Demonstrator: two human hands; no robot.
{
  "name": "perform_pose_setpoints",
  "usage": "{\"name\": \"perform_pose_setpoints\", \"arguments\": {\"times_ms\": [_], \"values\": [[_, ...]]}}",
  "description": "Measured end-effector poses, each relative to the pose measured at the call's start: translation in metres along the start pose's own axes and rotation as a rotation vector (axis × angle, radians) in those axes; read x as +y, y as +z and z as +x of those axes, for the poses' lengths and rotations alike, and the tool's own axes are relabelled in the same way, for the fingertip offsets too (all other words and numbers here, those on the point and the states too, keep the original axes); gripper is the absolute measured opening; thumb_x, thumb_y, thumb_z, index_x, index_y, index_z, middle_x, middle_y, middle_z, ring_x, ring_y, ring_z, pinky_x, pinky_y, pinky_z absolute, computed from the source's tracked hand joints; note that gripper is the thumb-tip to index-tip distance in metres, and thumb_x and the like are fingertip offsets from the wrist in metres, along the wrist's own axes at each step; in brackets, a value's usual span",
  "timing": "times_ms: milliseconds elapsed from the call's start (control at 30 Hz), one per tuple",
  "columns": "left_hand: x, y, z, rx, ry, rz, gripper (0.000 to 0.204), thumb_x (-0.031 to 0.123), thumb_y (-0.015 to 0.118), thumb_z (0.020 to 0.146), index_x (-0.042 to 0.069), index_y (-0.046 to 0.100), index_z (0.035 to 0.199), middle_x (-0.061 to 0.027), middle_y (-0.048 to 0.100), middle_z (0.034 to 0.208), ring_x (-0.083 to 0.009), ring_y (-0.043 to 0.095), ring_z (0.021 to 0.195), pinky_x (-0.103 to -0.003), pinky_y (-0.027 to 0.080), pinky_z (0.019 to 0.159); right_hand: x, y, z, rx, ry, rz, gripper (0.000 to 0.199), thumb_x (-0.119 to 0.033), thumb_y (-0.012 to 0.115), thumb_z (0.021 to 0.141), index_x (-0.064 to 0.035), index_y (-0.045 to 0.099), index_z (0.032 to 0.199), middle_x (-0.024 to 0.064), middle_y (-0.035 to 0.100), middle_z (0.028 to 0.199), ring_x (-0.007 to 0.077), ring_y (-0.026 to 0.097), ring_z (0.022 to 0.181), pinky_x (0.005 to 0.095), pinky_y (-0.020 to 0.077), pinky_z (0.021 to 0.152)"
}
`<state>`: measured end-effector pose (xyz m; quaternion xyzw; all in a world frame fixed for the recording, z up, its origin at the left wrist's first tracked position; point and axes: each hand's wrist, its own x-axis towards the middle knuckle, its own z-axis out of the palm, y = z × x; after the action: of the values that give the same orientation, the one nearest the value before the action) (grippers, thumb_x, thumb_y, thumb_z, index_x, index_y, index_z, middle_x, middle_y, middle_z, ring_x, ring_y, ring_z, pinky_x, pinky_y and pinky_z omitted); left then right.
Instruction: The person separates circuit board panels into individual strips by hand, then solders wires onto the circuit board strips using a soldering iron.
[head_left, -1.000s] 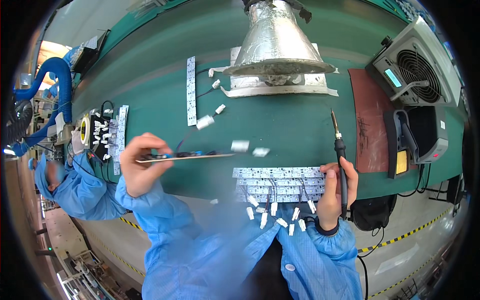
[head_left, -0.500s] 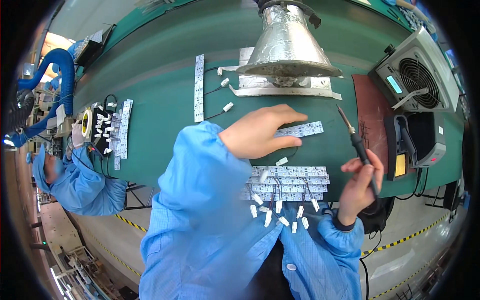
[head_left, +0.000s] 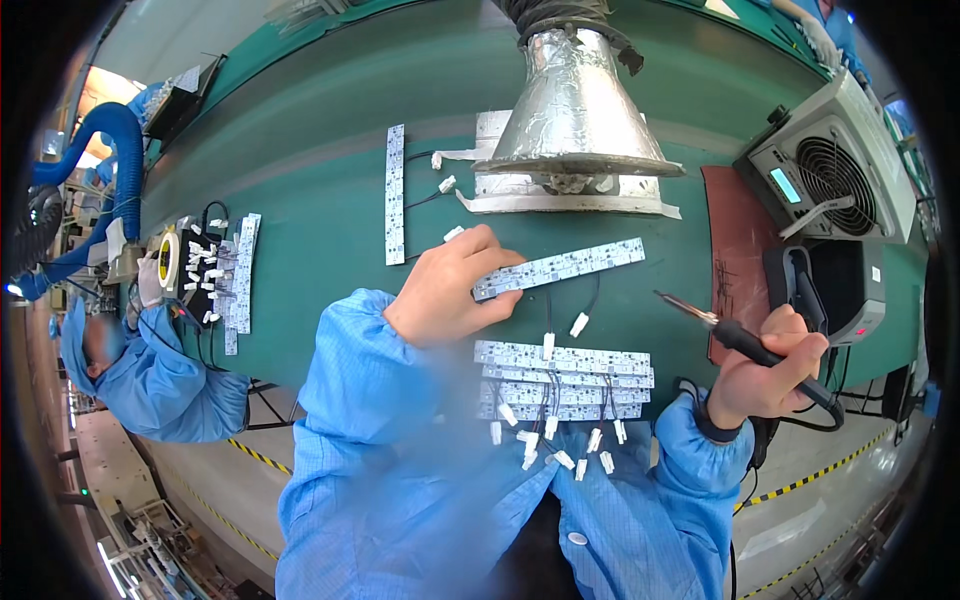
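My left hand (head_left: 450, 288) pinches the left end of a white circuit board strip (head_left: 580, 263) between thumb and fingers. The strip slants up to the right, and two dark wires with white connectors (head_left: 579, 324) hang from its near side. Closed around a black-handled soldering iron (head_left: 745, 340), my right hand (head_left: 770, 375) is to the right of the strip. The iron's bare metal tip points left, apart from the strip. Just nearer to me, several similar strips (head_left: 565, 385) lie stacked in rows, their wired connectors hanging toward my lap.
A foil-covered fume hood (head_left: 575, 110) hangs over white boards at the back. Another strip (head_left: 395, 195) lies upright at left. On the right are a fan unit (head_left: 840, 165), a soldering station (head_left: 845, 290) and a brown mat (head_left: 735, 230). A co-worker (head_left: 150, 360) sits far left by more strips.
My left hand has shifted left to the strip's end, uncovering most of the strip. My right hand has moved right, and the iron has swung to a flatter angle with its tip lower.
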<state>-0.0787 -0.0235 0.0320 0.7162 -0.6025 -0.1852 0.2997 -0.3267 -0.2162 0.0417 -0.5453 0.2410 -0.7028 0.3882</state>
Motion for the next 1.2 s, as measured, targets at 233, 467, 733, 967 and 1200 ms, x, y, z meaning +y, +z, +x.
{"name": "perform_pose_setpoints", "arguments": {"times_ms": [233, 467, 733, 967, 1200], "values": [[-0.004, 0.013, -0.007, 0.205, 0.072, 0.039, 0.037, 0.011, 0.079, 0.079, 0.004, 0.070, 0.114, -0.0094, 0.064, 0.079, -0.0260, 0.061, 0.059, -0.034, 0.050, 0.055, -0.001, 0.053, -0.015, -0.493, -0.335, 0.011, 0.044, -0.029, 0.044, 0.105, -0.0051, 0.048, 0.067, 0.0039, 0.037, 0.052, 0.0143, 0.033, 0.045, 0.0287, 0.0247, 0.041], [-0.011, 0.020, -0.009, 0.194, 0.096, 0.018, 0.043, 0.013, 0.081, 0.078, 0.004, 0.069, 0.118, -0.0083, 0.061, 0.073, -0.0264, 0.060, 0.057, -0.035, 0.048, 0.052, 0.009, 0.060, -0.042, -0.552, -0.460, 0.153, 0.039, -0.024, 0.043, 0.103, -0.0060, 0.048, 0.069, 0.0005, 0.038, 0.049, 0.0130, 0.034, 0.038, 0.0282, 0.0275, 0.038], [-0.012, 0.022, -0.008, 0.224, 0.118, 0.034, 0.043, 0.010, 0.081, 0.076, 0.005, 0.069, 0.117, -0.0063, 0.060, 0.071, -0.0242, 0.059, 0.055, -0.035, 0.046, 0.048, 0.014, 0.066, -0.051, -0.605, -0.440, 0.186, 0.039, -0.024, 0.042, 0.104, -0.0045, 0.049, 0.071, -0.0010, 0.038, 0.050, 0.0115, 0.035, 0.039, 0.0278, 0.0251, 0.039], [-0.012, 0.022, -0.008, 0.234, 0.112, 0.043, 0.042, 0.010, 0.081, 0.076, 0.005, 0.069, 0.116, -0.0058, 0.058, 0.070, -0.0236, 0.059, 0.055, -0.034, 0.046, 0.048, 0.017, 0.067, -0.054, -0.629, -0.404, 0.172, 0.040, -0.025, 0.041, 0.105, -0.0052, 0.048, 0.071, -0.0006, 0.039, 0.051, 0.0118, 0.038, 0.039, 0.0273, 0.0250, 0.039], [-0.011, 0.022, -0.008, 0.236, 0.109, 0.040, 0.042, 0.009, 0.082, 0.075, 0.004, 0.070, 0.115, -0.0055, 0.058, 0.070, -0.0231, 0.059, 0.054, -0.034, 0.046, 0.048, 0.014, 0.067, -0.055, -0.662, -0.373, 0.127, 0.042, -0.029, 0.040, 0.108, -0.0067, 0.047, 0.073, -0.0006, 0.040, 0.051, 0.0123, 0.039, 0.039, 0.0279, 0.0258, 0.039]]}}
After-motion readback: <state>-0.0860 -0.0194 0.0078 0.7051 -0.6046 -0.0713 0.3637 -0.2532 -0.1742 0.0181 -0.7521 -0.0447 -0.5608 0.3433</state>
